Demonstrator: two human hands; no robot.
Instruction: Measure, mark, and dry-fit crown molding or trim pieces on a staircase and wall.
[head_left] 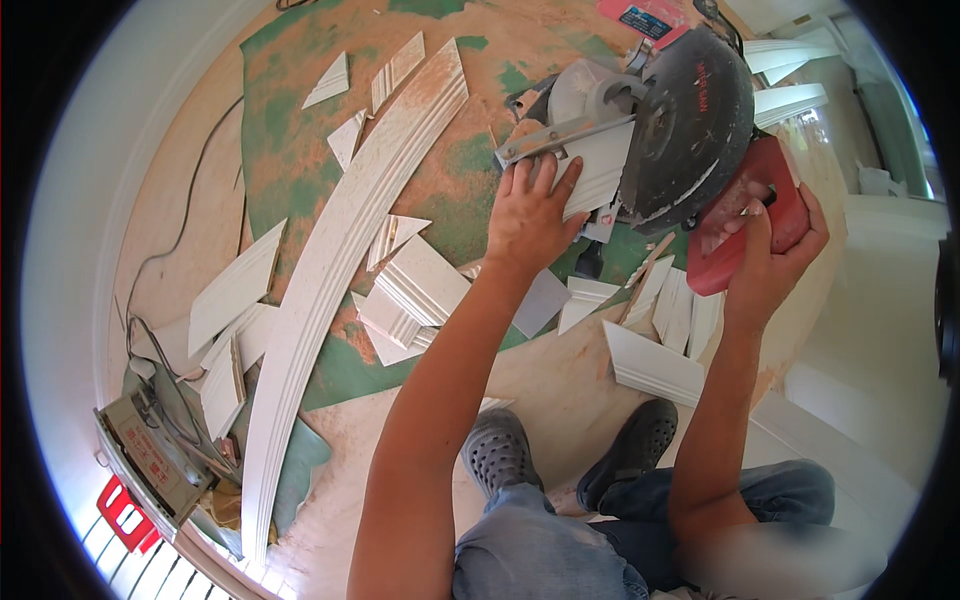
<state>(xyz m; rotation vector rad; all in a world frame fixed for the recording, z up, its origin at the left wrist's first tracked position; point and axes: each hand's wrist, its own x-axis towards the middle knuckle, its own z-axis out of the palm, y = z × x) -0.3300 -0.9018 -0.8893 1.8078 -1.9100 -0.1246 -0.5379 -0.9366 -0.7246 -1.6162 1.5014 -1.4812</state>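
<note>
My left hand (530, 215) presses a short white moulding piece (600, 165) flat against the base of a mitre saw (660, 125) on the floor. My right hand (775, 245) grips the saw's red handle (750, 215), beside the dark grey blade guard (690, 120). The blade itself is hidden under the guard. I am crouched over the saw, with both my grey shoes (497, 450) just behind it.
A long curved white moulding strip (330, 270) runs across the dusty green-and-orange floor. Several white moulding offcuts (415, 285) lie scattered around the saw. A grey tool with a red handle (150, 455) and a black cable (190, 190) sit at the left.
</note>
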